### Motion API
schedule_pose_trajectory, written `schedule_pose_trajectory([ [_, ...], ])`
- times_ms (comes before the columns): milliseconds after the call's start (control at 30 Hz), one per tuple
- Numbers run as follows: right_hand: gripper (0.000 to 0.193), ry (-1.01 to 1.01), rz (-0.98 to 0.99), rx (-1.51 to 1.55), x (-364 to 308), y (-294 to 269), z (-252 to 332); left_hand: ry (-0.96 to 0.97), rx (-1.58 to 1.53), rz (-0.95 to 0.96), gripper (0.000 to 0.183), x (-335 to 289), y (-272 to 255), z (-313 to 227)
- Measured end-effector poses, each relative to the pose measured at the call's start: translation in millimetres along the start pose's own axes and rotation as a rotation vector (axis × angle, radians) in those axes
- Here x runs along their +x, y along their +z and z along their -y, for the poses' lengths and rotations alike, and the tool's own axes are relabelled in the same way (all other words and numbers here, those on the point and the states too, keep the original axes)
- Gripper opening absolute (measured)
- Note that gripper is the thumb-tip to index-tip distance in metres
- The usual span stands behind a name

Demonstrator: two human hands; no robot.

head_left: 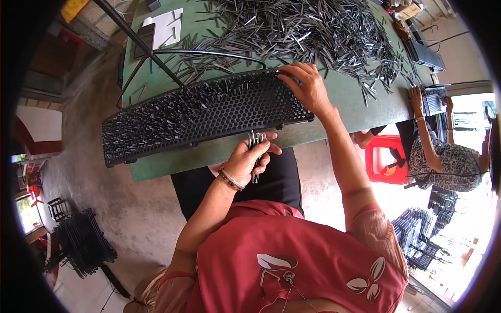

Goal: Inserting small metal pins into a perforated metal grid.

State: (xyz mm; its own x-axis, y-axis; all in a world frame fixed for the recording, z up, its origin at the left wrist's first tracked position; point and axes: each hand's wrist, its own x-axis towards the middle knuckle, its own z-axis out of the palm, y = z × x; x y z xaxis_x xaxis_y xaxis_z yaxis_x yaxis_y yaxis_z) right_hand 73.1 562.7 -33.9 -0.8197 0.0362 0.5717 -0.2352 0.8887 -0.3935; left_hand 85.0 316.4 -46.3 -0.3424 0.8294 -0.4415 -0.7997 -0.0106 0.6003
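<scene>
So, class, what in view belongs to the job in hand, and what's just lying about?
Job:
left hand gripping thin strips
right hand on perforated panel
loose strip pile on green table

Likely just lying about:
white paper
red stool
dark frames at left

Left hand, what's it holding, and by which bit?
The left hand holds a bundle of thin, dark, shiny metal-looking strips around the middle, ends sticking out.

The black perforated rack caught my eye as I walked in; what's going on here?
The person's left hand holds a small bundle of thin strips, while the right hand is at the upper edge of the black perforated rack, near its right end. Strips crowd the rack's left side; many holes toward the right are bare. A heap of loose strips lies on the green table beyond.
</scene>
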Motion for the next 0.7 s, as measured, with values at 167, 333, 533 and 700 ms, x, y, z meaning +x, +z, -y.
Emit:
schedule_pose_trajectory([
  [167, 0.016, 0.027, 0.054, 0.026, 2.0, -1.5, -2.0, -0.001, 0.003, 0.002, 0.027, 0.1, 0.3, 0.0],
  [333, 0.021, 0.122, -0.048, 0.044, 4.1, -2.3, 2.3, -0.005, -0.009, 0.008, 0.027, 0.3, 1.0, 0.7],
  [533, 0.024, 0.336, -0.147, 0.215, -3.4, 5.5, 8.6, -0.038, -0.092, 0.010, 0.030, 2.1, -4.4, 2.6],
  [700, 0.021, 0.258, -0.177, 0.048, -10.0, 15.1, 5.2, -0.040, -0.168, 0.038, 0.036, -2.0, 1.9, 1.1],
])
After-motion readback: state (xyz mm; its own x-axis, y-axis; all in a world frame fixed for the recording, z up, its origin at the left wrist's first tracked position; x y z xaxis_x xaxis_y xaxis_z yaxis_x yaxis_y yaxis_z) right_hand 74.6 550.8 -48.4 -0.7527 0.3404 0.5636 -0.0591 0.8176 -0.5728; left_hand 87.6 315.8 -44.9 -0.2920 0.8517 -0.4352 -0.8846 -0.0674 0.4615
